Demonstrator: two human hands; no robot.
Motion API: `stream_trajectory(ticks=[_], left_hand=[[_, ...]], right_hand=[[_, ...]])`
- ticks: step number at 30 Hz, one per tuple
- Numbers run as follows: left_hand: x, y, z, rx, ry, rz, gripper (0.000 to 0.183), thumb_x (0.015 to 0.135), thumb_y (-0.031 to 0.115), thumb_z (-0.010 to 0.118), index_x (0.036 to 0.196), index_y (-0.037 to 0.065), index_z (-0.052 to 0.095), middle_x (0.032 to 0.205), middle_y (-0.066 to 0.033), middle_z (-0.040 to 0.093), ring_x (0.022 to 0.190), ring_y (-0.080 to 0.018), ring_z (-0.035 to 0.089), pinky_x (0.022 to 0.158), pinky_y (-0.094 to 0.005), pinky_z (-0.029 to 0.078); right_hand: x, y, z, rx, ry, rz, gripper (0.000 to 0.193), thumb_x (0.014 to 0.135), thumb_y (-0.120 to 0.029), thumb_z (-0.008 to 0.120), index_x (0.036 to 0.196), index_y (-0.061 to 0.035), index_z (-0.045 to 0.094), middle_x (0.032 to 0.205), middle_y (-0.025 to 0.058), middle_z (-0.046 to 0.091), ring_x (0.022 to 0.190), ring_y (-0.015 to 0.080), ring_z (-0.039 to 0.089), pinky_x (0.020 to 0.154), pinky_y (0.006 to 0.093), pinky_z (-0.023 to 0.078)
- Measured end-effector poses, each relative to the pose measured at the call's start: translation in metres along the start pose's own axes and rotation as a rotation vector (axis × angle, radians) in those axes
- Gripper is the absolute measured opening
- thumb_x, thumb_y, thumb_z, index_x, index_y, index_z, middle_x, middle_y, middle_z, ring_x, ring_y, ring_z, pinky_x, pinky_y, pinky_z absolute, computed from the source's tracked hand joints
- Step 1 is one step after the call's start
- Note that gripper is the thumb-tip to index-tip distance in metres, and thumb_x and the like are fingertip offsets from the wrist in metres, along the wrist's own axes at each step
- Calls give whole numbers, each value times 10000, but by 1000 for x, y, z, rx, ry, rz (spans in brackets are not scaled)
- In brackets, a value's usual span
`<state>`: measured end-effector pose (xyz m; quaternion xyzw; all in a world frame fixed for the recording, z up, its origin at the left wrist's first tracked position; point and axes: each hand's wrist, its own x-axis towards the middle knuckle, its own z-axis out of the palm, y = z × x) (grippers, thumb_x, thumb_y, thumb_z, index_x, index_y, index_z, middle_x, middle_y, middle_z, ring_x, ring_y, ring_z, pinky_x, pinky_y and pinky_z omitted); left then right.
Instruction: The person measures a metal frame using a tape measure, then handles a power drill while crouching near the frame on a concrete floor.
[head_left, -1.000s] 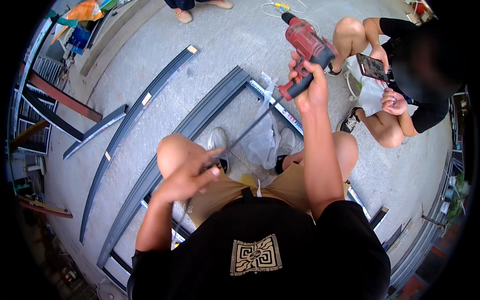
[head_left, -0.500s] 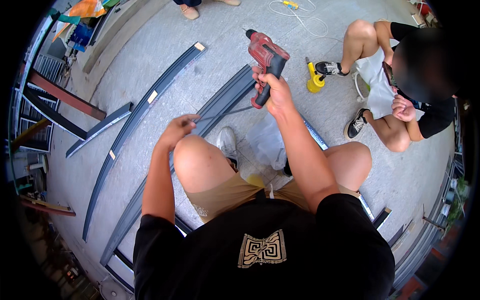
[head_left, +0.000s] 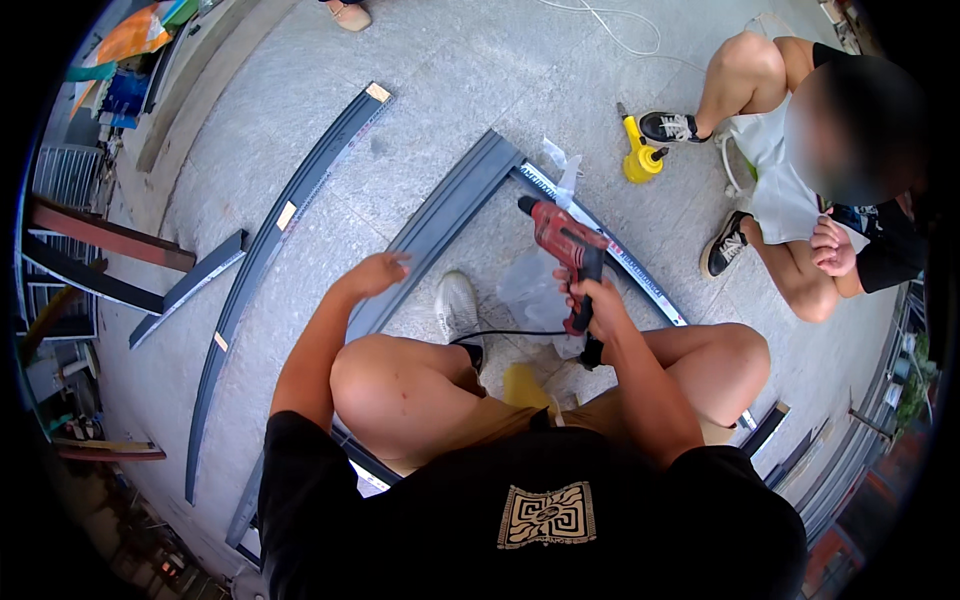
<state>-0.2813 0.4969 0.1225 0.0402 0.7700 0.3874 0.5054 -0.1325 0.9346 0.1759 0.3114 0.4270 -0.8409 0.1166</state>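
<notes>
My right hand [head_left: 600, 306] is wrapped round the handle of a red and black power drill [head_left: 568, 238], whose chuck points up and to the left. A black cord [head_left: 515, 332] runs from its grip base toward my left shoe. On the left, my left hand [head_left: 378, 274] is open and empty, fingers stretched out over or beside a dark grey metal profile [head_left: 448, 203]; whether it touches cannot be told. That profile meets a second profile with a printed film strip [head_left: 622, 258] at a corner beyond the drill. A torn piece of film [head_left: 567, 180] sticks up there.
Another long grey profile [head_left: 262, 240] with tan pads lies to the left. A yellow spray bottle [head_left: 641, 155] stands near a seated person [head_left: 755, 75] at right. Clear plastic [head_left: 530, 288] lies between my feet. Red and black beams [head_left: 112, 235] project from the far left.
The drill in my right hand has come down and to the right, uncovering the frame's corner. The cord no longer stretches toward my left hand and now sags near my shoe.
</notes>
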Motion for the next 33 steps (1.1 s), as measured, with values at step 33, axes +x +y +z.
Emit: stream_trajectory(ticks=[33], left_hand=[[-65,-56,-37,474,432,-366,976,898,456,745,1654,92,247,1627,-308,331,1452,-464,419,1209,-486,355]], right_hand=[[126,183,-101,-17,-347,639,190,885,-113,670,1004,35,666,894,145,712,705,228,649,810,392,574]])
